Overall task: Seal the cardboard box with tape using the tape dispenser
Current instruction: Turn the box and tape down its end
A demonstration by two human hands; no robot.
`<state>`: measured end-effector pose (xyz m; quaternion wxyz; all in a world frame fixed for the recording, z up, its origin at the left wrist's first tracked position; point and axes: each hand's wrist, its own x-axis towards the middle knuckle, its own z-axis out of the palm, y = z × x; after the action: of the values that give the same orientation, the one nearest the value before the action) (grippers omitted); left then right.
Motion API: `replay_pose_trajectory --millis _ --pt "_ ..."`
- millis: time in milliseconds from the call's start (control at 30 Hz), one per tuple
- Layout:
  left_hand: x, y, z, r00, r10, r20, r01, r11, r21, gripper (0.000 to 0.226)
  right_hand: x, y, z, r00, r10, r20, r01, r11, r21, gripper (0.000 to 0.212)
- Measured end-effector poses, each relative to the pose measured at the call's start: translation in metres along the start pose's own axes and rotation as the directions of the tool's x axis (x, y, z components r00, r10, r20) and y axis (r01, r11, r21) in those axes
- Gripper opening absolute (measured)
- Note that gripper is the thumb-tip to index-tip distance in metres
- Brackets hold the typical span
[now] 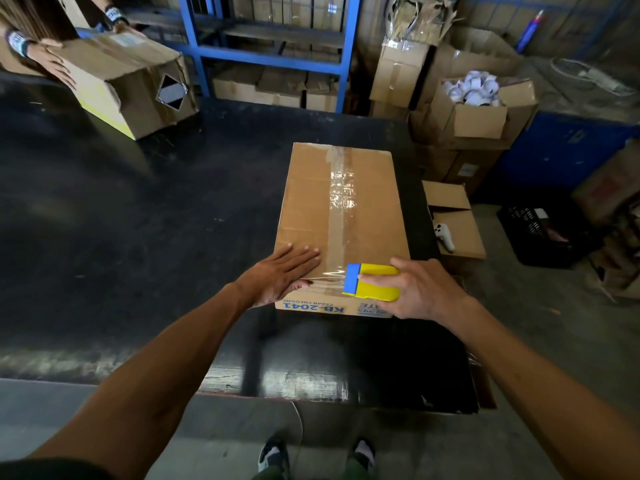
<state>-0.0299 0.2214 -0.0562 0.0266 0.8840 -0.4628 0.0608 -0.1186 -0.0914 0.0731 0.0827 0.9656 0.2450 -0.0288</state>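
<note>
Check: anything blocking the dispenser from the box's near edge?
Nothing visible. The right hand holds the dispenser already at the near edge of the box, on the taped seam. The left hand lies flat beside the seam, clear of it.

Blue shelving [348, 53], stacked cartons [401, 74], black table [138, 209].
</note>
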Motion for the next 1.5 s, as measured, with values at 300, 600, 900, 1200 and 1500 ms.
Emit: replay_pose_trajectory --millis 300,600,900,1200,1500 --pt "0.0 -0.001 -0.003 0.997 0.014 0.081 -0.02 0.997 0.08 0.065 -0.055 0.073 0.02 1.0 -0.006 0.023 0.004 0.994 0.11 0.066" --pt "0.08 0.07 -0.013 0.99 0.137 -0.04 -0.132 0.985 0.11 0.069 -0.05 0.076 0.022 0.996 -0.041 -0.076 0.049 0.993 0.108 0.061" --pt "0.113 0.085 0.007 0.992 0.114 0.048 -0.118 0.988 0.097 0.067 -0.063 0.089 0.032 0.991 -0.046 -0.124 0.067 0.982 0.179 0.056" --pt "0.115 0.084 0.006 0.994 0.084 0.068 -0.091 0.989 0.114 0.069 -0.084 0.146 0.053 0.967 -0.151 -0.205 0.179 0.976 0.125 0.068" --pt "0.116 0.09 0.005 0.997 0.052 0.055 -0.059 0.989 0.134 0.067 -0.07 0.128 0.08 0.963 -0.163 -0.213 0.177 0.983 0.047 0.058"
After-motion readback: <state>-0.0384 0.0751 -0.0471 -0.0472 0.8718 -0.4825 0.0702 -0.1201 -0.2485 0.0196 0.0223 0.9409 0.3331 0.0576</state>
